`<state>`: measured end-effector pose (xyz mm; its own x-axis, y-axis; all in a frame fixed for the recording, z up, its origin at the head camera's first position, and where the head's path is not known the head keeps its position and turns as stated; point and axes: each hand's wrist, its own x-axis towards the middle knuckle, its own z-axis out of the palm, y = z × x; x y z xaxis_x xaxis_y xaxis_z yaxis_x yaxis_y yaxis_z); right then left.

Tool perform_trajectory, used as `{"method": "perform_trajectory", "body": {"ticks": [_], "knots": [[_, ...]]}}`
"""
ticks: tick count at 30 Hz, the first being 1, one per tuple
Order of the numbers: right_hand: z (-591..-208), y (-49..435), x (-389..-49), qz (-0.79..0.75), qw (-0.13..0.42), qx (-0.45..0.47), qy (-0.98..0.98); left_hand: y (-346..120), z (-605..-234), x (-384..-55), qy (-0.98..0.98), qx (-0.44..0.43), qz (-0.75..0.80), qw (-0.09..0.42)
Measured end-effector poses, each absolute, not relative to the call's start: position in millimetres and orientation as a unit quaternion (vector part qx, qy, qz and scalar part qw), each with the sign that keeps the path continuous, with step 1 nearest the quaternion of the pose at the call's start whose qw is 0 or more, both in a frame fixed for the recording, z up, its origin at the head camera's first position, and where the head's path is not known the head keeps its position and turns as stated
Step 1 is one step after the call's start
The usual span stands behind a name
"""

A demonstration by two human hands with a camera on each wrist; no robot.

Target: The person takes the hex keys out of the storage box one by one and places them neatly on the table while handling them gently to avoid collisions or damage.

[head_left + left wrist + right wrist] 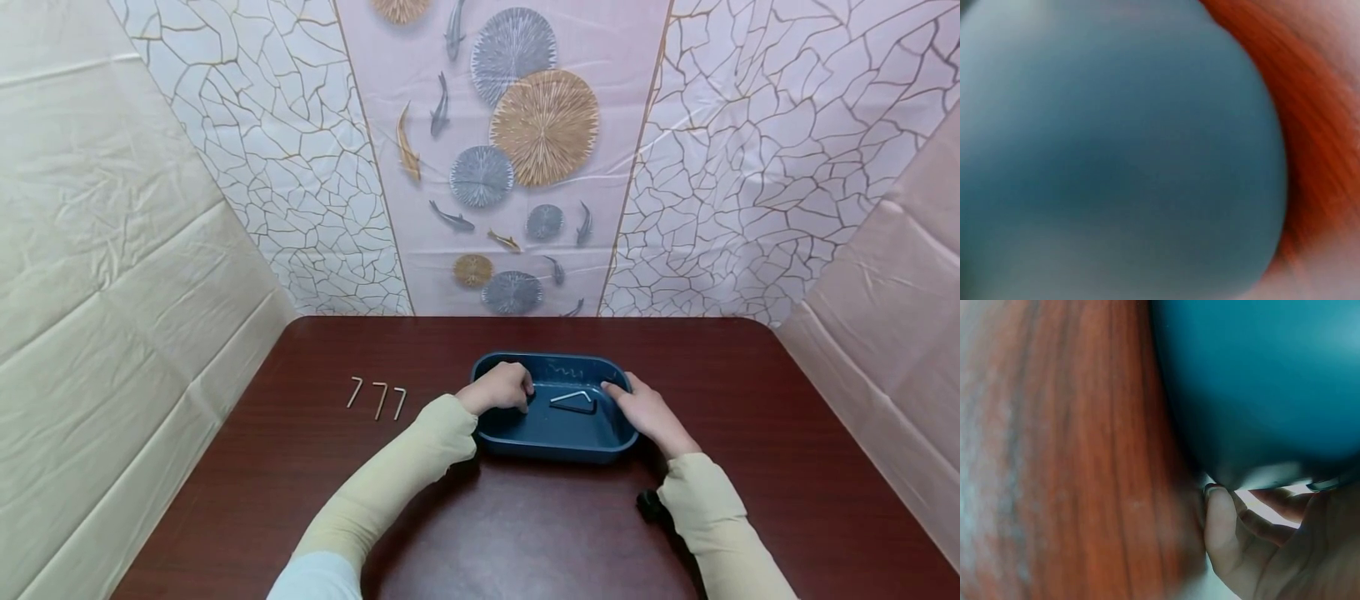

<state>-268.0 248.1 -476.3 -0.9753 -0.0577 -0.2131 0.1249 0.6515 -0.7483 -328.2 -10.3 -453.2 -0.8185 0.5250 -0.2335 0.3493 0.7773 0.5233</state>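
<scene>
A dark blue oblong tray (555, 451) stands on the table. My left hand (498, 388) reaches over its left side, fingers bent down inside. A small dark patch shows at those fingertips; whether it is a held thing or shadow is unclear. My right hand (647, 410) grips the tray's right end, thumb over the rim; in the right wrist view that hand (1254, 544) is against the blue wall. Inside the tray lie a silver hex key (572, 396) and a black hex key (573, 407), side by side. The left wrist view shows only the blurred tray wall (1147, 156).
Left of the tray, several brass-coloured hex keys lie in a row on the table: a left one (355, 392), a middle one (381, 400) and a right one (400, 403). The dark red-brown table (570, 533) meets patterned cloth walls behind and at both sides.
</scene>
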Motion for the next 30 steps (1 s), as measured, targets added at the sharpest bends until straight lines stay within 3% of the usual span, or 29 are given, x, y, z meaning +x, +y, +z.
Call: {"method": "perform_trajectory", "body": {"ticks": [18,30], "knots": [[-478.5,248.4,-270.0,-0.414,0.107,0.018,0.904,-11.6,-445.3,-318.7,0.911,0.281,0.169,0.248],[-477.1,248.1,-268.9,-0.408,0.105,0.021,0.907,-15.9,-450.1,-320.3,0.904,0.302,0.166,0.255]]}}
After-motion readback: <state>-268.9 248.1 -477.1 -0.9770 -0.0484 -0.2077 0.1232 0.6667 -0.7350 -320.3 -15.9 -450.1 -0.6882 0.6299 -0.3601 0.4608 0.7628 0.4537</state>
